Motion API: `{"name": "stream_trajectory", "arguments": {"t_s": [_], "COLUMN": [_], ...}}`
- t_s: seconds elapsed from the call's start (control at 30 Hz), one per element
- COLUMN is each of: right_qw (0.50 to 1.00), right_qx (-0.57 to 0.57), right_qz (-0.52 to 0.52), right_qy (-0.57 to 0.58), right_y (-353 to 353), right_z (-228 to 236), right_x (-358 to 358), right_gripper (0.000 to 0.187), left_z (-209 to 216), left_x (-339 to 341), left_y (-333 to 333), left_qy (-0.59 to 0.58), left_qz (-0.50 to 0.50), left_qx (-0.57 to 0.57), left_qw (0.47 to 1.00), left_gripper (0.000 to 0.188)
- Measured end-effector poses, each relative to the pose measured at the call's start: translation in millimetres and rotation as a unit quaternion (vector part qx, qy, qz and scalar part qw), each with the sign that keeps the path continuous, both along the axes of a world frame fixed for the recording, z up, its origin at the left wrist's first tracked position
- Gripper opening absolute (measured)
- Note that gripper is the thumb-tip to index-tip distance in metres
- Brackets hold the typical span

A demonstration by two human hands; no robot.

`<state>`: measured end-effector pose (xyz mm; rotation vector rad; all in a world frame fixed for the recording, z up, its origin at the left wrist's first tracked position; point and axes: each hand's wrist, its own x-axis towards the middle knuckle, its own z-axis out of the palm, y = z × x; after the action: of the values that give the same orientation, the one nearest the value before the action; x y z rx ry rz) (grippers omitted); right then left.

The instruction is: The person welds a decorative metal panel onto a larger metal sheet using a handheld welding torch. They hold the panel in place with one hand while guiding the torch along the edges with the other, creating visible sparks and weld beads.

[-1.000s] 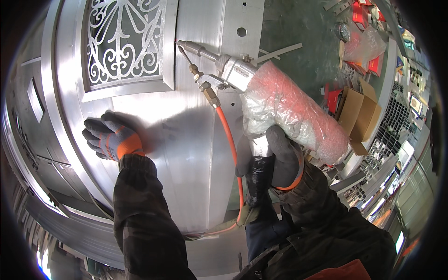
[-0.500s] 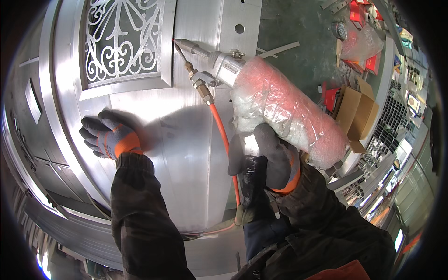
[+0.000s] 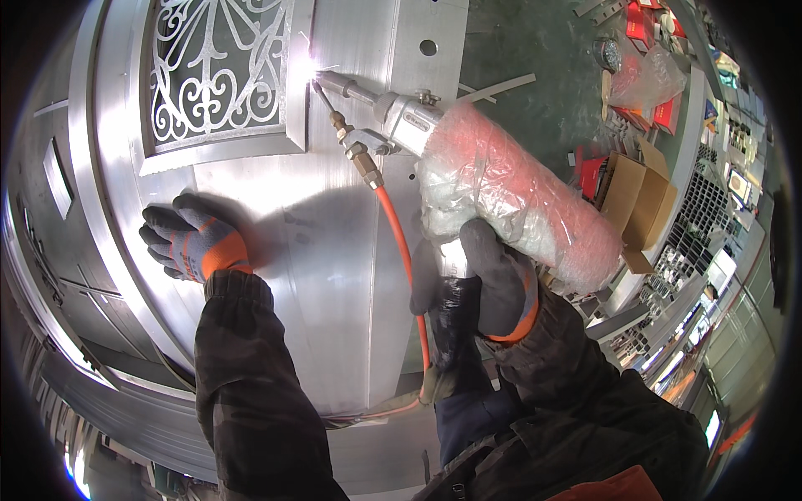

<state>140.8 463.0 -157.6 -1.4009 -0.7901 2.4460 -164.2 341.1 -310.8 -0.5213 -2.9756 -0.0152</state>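
Observation:
My right hand (image 3: pixel 499 282), in a grey and orange work glove, is wrapped round the black handle of a welding gun (image 3: pixel 413 123). Pink and clear bubble wrap (image 3: pixel 518 196) covers the gun's body. Its nozzle points up and left, and a bright white spark glows at its tip, by the frame's right edge. An orange hose (image 3: pixel 394 219) with brass fittings runs beside the nozzle. My left hand (image 3: pixel 196 240), gloved alike, rests on the metal door panel (image 3: pixel 334 275) with fingers stretched out, holding nothing. Above it sits a scrollwork grille (image 3: pixel 213 92) inside a metal frame (image 3: pixel 225 154).
At the right stand an open cardboard box (image 3: pixel 639 196), red boxes (image 3: pixel 639 25) and a clear plastic bag (image 3: pixel 652 75). Metal strips (image 3: pixel 501 89) lie on the dark green surface beyond the panel. Stacked dark tubes (image 3: pixel 706 188) stand farther right.
A bright spark with small streaks has appeared at the nozzle tip. The welding gun has barely shifted, and my left hand lies a touch farther left.

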Motion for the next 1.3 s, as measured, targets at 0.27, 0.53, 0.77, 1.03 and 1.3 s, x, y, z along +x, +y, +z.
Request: {"name": "stream_trajectory", "arguments": {"t_s": [0.27,0.53,0.77,1.03,1.3], "right_qw": [0.994,0.995,0.999,0.999,0.998], "right_qx": [0.091,0.088,0.053,0.044,0.054], "right_qz": [0.058,-0.008,-0.013,0.021,0.024], "right_qy": [0.019,0.044,0.001,0.024,-0.011], "right_y": [0.7,-2.4,6.6,1.8,4.4], "right_z": [2.5,-4.9,9.6,-3.6,5.3], "right_x": [10.9,15.1,-0.7,0.7,-7.0], "right_gripper": [0.056,0.051,0.049,0.051,0.06], "left_z": [6.5,-2.2,-5.4,-2.5,-1.0], "left_x": [8.2,1.8,0.1,3.0,1.3], "left_y": [11.2,3.1,-0.4,2.2,-0.3], "left_qy": [-0.04,-0.029,-0.005,-0.012,-0.016], "left_qz": [0.013,0.001,-0.003,-0.001,0.01], "left_qx": [-0.015,-0.032,-0.004,0.007,-0.005], "left_qw": [0.999,0.999,1.0,1.0,1.0], "left_gripper": [0.078,0.075,0.078,0.081,0.082]}}
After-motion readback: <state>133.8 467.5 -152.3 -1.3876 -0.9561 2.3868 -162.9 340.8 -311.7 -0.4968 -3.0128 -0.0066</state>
